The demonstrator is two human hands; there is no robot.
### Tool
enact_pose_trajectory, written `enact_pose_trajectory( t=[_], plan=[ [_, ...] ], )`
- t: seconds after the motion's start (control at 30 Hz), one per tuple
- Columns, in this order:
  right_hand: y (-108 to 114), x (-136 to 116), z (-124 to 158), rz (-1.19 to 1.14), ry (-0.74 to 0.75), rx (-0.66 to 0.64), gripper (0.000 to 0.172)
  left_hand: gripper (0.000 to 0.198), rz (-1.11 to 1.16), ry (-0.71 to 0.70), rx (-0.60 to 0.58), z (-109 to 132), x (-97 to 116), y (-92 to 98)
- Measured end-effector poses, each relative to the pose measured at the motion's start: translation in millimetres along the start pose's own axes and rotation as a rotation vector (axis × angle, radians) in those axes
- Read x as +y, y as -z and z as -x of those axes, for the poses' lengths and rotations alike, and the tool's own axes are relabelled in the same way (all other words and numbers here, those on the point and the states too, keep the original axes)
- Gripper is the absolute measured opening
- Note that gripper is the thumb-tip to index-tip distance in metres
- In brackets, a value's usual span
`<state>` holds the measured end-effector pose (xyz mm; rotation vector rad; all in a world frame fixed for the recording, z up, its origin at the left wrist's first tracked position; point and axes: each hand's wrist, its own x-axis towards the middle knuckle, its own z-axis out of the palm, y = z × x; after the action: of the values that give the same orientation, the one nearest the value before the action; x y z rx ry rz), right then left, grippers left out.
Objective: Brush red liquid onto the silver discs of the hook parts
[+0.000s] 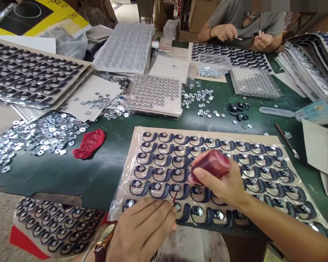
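My left hand (144, 229) is at the near edge of a plastic-wrapped card (129, 153), its fingers together. A thin dark-red pointed stick (175, 197) comes out at its fingertips, its point touching or just below the silvery centre of a black curved hook-shaped piece (183, 192). The grip itself is hidden under the fingers. My right hand (226, 183) is wrapped around a dark red squeeze bottle (211, 165), tilted above the middle of the card. Rows of these black pieces with round metal centres cover the card, some hidden by my hands.
Loose metal washers (46, 134) and a red cloth (89, 143) lie left. Behind are a stack of cards (30, 76), a tray of metal parts (154, 92) and a clear box (213, 65). A brush (287, 141) lies right. Across the table, a person's hands (226, 32) work.
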<state>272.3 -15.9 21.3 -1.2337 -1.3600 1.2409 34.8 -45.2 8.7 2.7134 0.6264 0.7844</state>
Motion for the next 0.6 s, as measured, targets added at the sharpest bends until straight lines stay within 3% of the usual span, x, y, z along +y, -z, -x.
enact_pose_trajectory(
  t=[0.23, 0.6],
  plan=[
    [-15, 33, 1, 0.059, 0.093, 0.018, 0.021, 0.026, -0.072, 0.016, 0.067, -7, 3, -9.8],
    [-18, 31, -2, 0.096, 0.107, -0.085, 0.018, 0.022, -0.189, -0.040, 0.019, -18, 6, -1.2]
  ],
)
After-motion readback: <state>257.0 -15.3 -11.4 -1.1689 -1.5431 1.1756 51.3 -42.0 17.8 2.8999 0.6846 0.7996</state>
